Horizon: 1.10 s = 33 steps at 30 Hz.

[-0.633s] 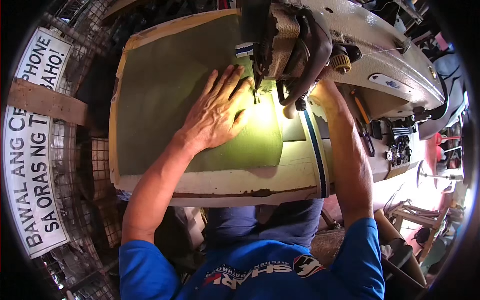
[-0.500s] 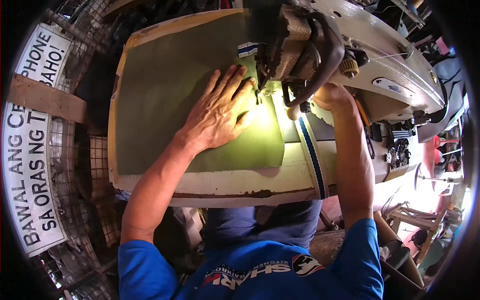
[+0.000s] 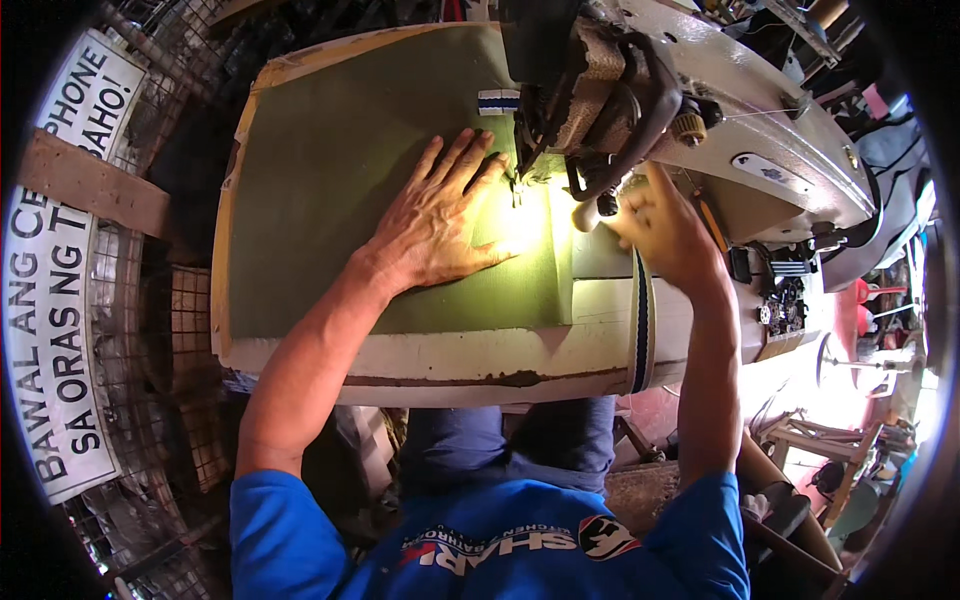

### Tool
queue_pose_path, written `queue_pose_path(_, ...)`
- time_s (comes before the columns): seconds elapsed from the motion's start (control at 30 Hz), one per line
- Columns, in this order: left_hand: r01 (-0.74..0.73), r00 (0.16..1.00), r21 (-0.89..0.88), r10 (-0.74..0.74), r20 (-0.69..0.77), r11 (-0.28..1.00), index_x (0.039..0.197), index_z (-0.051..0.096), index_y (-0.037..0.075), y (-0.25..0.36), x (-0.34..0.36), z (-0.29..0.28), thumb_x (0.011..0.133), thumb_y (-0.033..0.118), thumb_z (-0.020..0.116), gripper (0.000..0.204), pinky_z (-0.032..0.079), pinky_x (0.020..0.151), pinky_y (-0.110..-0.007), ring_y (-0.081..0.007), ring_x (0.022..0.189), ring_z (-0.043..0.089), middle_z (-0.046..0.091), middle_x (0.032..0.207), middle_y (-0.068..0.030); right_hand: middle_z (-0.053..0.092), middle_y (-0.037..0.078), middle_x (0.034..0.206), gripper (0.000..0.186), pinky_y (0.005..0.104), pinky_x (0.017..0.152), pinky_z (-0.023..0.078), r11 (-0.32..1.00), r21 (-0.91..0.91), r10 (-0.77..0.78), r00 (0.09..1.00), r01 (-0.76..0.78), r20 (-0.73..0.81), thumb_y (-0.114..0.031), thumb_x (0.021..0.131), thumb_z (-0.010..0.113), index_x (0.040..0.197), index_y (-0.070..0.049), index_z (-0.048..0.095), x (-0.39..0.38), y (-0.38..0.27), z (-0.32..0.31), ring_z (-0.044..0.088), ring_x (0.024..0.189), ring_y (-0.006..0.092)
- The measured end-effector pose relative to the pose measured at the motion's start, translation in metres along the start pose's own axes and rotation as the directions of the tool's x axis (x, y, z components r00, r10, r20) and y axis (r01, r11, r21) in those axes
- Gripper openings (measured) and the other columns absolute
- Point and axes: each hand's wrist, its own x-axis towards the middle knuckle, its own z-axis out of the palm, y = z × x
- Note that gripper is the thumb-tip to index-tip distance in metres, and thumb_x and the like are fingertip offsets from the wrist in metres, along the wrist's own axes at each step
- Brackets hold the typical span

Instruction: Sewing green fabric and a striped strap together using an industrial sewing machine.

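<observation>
A green fabric panel (image 3: 340, 180) lies on the sewing machine's bed. My left hand (image 3: 435, 215) rests flat on it, fingers spread, just left of the lit needle area. The sewing machine's head (image 3: 600, 90) stands over the panel's right edge. My right hand (image 3: 672, 228) is right of the needle area, its fingers bent and blurred. A blue-and-white striped strap (image 3: 641, 330) runs from below that hand over the table's front edge; whether the fingers grip it is unclear. A short piece of the same striped strap (image 3: 498, 102) sits at the panel's far right edge.
The pale table edge (image 3: 450, 355) runs in front of me. Beyond my right arm are an orange-handled tool (image 3: 712, 225) and dark metal parts (image 3: 785, 305). A wire grid and a white sign (image 3: 60, 330) stand at the left.
My right hand has come out from behind the machine head, toward me. The long strap's upper part has shifted right. My left hand stays flat on the panel, its thumb spread wider.
</observation>
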Motion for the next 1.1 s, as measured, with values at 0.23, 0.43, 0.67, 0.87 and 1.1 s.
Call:
queue_pose_path(0.23,0.003,0.979,0.055,0.008,-0.201,0.998,0.138,0.046,-0.003,0.005,-0.002,-0.012,0.087,0.033,0.064,0.065,0.021,0.120,-0.050,-0.0376,0.142,0.030,0.035,0.151,-0.0216,0.061,0.014,0.102,0.092,0.0363,0.071,0.054,0.978,-0.155,0.126,0.988,-0.138,-0.087,-0.023,0.074,0.084,0.151,-0.008,0.035,-0.111,-0.014,0.004,0.062,0.079,0.0235)
queue_pose_path(0.43,-0.014,0.959,-0.407,-0.103,-0.264,0.913,0.127,0.054,-0.001,0.088,-0.044,-0.038,0.090,0.013,0.064,0.042,0.048,0.096,-0.044,-0.0355,0.111,0.057,0.055,0.126,-0.0203,0.062,0.013,0.083,0.056,0.0367,0.065,0.050,0.980,-0.166,0.076,0.980,-0.107,-0.182,-0.011,0.083,0.070,0.134,-0.001,0.052,-0.113,-0.005,0.016,0.061,0.066,0.0257)
queue_pose_path(0.67,0.251,0.914,-0.949,-0.276,0.298,-0.192,0.148,0.030,-0.001,0.214,-0.054,-0.001,0.094,0.015,0.066,0.066,0.050,0.095,-0.035,-0.0212,0.106,0.060,0.058,0.120,-0.0138,0.062,0.003,0.087,0.046,0.0214,0.059,0.046,0.686,0.728,0.186,0.966,0.003,-0.180,-0.017,0.096,0.063,0.134,0.005,0.050,-0.099,-0.019,0.014,0.056,0.068,0.0059)
queue_pose_path(0.87,0.294,0.937,-0.883,-0.074,0.343,-0.365,0.141,0.037,0.000,0.222,-0.069,0.002,0.098,0.008,0.058,0.049,0.052,0.087,-0.031,-0.0161,0.090,0.065,0.065,0.096,-0.0075,0.057,0.001,0.083,0.036,0.0212,0.061,0.043,0.906,0.409,0.166,0.799,0.108,-0.579,-0.010,0.095,0.061,0.129,-0.001,0.055,-0.077,0.004,0.003,0.052,0.071,0.0060)
queue_pose_path(1.1,0.448,0.864,-0.893,-0.279,0.420,0.044,0.144,0.034,0.001,0.209,-0.090,-0.009,0.091,0.003,0.064,0.061,0.052,0.070,-0.024,-0.0110,0.080,0.060,0.058,0.104,-0.0074,0.059,0.019,0.102,0.018,0.0456,0.071,0.054,0.842,-0.492,-0.206,0.709,-0.223,-0.674,-0.010,0.082,0.059,0.100,-0.006,0.061,-0.041,0.055,-0.001,0.066,0.086,0.0363)
